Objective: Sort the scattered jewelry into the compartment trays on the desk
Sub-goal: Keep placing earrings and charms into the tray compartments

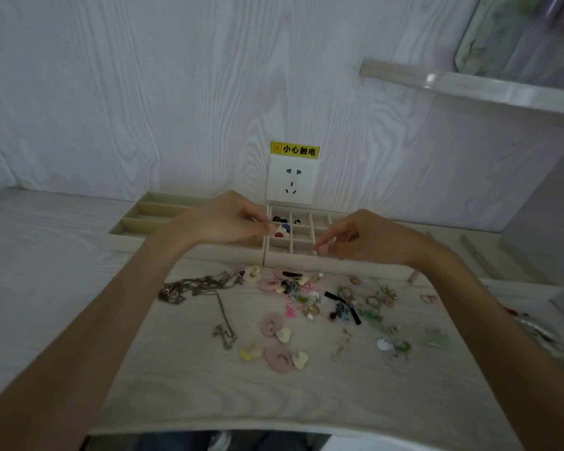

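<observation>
Two beige trays stand against the wall: a long-slot tray (144,216) on the left and a small-grid tray (302,244) on the right. My left hand (228,219) hovers over the grid tray's left column. Its thumb and forefinger pinch a small white piece just above a cell that holds red, blue and white pieces (282,231). My right hand (362,237) hangs over the grid tray's front middle, its fingertips pressed together. Anything between them is too small to make out. Scattered jewelry lies in front: chains (202,284), pink earrings (274,325), green pieces (394,345).
A wall socket (292,180) with a yellow warning label sits right behind the trays. A shelf (469,84) juts out at the upper right. More beads (541,333) lie at the desk's right edge. The desk's front edge runs close to my body.
</observation>
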Motion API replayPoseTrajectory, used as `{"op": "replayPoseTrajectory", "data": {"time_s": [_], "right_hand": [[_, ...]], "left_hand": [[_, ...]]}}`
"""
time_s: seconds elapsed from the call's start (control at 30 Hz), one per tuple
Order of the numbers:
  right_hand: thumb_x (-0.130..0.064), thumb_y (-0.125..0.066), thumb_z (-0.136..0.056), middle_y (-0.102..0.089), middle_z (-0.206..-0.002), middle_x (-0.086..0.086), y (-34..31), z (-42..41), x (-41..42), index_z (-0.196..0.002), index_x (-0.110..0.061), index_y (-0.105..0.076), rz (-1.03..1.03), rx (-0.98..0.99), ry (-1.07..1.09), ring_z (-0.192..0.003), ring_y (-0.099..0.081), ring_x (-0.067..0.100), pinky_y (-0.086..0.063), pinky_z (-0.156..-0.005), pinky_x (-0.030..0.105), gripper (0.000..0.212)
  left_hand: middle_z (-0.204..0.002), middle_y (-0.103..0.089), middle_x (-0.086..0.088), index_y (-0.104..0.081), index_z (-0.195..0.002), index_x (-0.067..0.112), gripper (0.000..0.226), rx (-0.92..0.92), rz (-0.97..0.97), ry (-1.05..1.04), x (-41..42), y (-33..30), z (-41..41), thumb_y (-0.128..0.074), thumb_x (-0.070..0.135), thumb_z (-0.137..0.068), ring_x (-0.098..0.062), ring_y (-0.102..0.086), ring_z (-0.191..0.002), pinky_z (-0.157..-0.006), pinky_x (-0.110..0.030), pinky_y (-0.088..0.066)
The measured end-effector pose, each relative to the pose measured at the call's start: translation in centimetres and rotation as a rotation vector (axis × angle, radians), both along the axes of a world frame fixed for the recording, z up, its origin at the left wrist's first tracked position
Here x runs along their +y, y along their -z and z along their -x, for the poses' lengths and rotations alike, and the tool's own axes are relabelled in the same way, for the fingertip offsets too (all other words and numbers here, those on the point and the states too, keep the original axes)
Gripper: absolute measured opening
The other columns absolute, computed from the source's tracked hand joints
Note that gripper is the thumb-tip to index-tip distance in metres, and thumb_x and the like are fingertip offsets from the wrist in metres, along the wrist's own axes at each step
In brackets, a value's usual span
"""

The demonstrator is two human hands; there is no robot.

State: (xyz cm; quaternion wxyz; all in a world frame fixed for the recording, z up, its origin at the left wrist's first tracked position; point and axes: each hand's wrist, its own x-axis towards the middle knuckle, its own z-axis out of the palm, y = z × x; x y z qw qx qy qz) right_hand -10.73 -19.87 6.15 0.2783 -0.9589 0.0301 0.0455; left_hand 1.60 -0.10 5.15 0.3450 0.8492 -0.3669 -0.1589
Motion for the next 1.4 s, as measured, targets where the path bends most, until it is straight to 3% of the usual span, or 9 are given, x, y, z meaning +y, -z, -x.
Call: {"op": "replayPoseTrajectory", "data": {"time_s": [0.13,0.33,0.5,0.77,1.0,1.13,1.27,1.33,1.4], "right_hand": [[-0.021,-0.062,-0.088,-0.068,-0.078,-0.011,-0.3,1.5,0.0,-0.104,-0.017,-0.071,-0.038,-0.023,-0.020,-0.072,-0.064,-0.003,-0.048,-0.072,0.005,0.019],[-0.018,-0.065,-0.086,-0.070,-0.081,-0.010,-0.5,3.8,-0.8,-0.102,-0.019,-0.071,-0.057,-0.003,0.006,-0.074,-0.066,-0.005,-0.050,-0.074,0.009,0.017],[-0.016,-0.064,-0.088,-0.068,-0.082,-0.011,-0.5,6.0,-2.0,-0.105,-0.014,-0.071,-0.022,-0.007,0.090,-0.068,-0.062,-0.012,-0.045,-0.065,0.003,0.019],[-0.018,-0.066,-0.085,-0.067,-0.086,-0.011,2.5,10.7,-4.0,-0.092,-0.031,-0.070,0.061,-0.056,0.234,-0.079,-0.062,0.003,-0.045,-0.067,0.008,0.015],[-0.016,-0.073,-0.080,-0.063,-0.082,-0.015,5.0,10.8,-2.4,-0.096,-0.026,-0.074,0.059,-0.133,0.107,-0.074,-0.057,-0.001,-0.041,-0.065,0.008,0.019],[-0.032,-0.074,-0.077,-0.062,-0.093,-0.008,5.8,9.7,-1.3,-0.100,-0.033,-0.072,0.167,-0.142,0.129,-0.082,-0.055,0.007,-0.047,-0.074,0.026,0.023],[-0.044,-0.072,-0.076,-0.056,-0.086,-0.010,5.5,9.0,-0.6,-0.098,-0.037,-0.072,0.293,-0.165,0.081,-0.077,-0.048,0.005,-0.039,-0.065,0.022,0.023],[-0.045,-0.073,-0.074,-0.053,-0.081,-0.012,5.2,9.0,-0.3,-0.095,-0.037,-0.073,0.294,-0.182,0.056,-0.075,-0.047,0.004,-0.035,-0.061,0.017,0.022],[-0.045,-0.073,-0.074,-0.055,-0.082,-0.011,5.1,8.9,0.0,-0.095,-0.035,-0.073,0.308,-0.179,0.042,-0.076,-0.047,0.004,-0.034,-0.061,0.017,0.023]], "left_hand": [[-0.078,-0.067,0.011,-0.069,-0.098,0.024,0.018,-0.043,-0.087,0.015,2.5,-1.0,0.9,-0.061,0.036,-0.089,-0.004,-0.060,-0.069,-0.050,-0.007,-0.039],[-0.086,-0.069,0.015,-0.069,-0.103,0.027,0.020,-0.066,-0.188,0.087,3.3,-0.5,2.9,-0.059,0.039,-0.090,-0.001,-0.064,-0.076,-0.053,-0.008,-0.043],[-0.091,-0.071,0.012,-0.071,-0.100,0.030,0.015,-0.074,-0.113,0.171,0.7,0.7,5.0,-0.062,0.035,-0.089,-0.004,-0.066,-0.083,-0.077,-0.021,-0.048],[-0.089,-0.070,0.017,-0.074,-0.094,0.028,0.011,-0.063,0.014,0.268,-3.7,2.4,7.4,-0.067,0.028,-0.085,0.009,-0.062,-0.075,-0.070,-0.012,-0.047],[-0.087,-0.068,0.019,-0.075,-0.088,0.034,0.011,-0.164,-0.200,0.313,-6.2,3.9,9.8,-0.072,0.035,-0.078,-0.001,-0.061,-0.081,-0.076,-0.026,-0.052],[-0.093,-0.068,0.018,-0.074,-0.088,0.034,0.012,-0.226,-0.295,0.300,-6.2,4.0,9.9,-0.073,0.036,-0.077,-0.004,-0.060,-0.084,-0.079,-0.028,-0.052],[-0.096,-0.070,0.015,-0.074,-0.086,0.033,0.012,-0.151,-0.284,0.326,-5.8,3.9,9.0,-0.075,0.027,-0.076,-0.003,-0.062,-0.086,-0.083,-0.028,-0.053],[-0.095,-0.072,0.011,-0.074,-0.085,0.030,0.012,-0.078,-0.214,0.314,-5.6,4.0,8.4,-0.076,0.023,-0.076,-0.005,-0.065,-0.084,-0.079,-0.030,-0.055],[-0.093,-0.073,0.007,-0.073,-0.087,0.026,0.012,-0.024,-0.152,0.311,-5.4,4.1,8.2,-0.075,0.019,-0.078,-0.007,-0.066,-0.076,-0.060,-0.023,-0.053]]}}
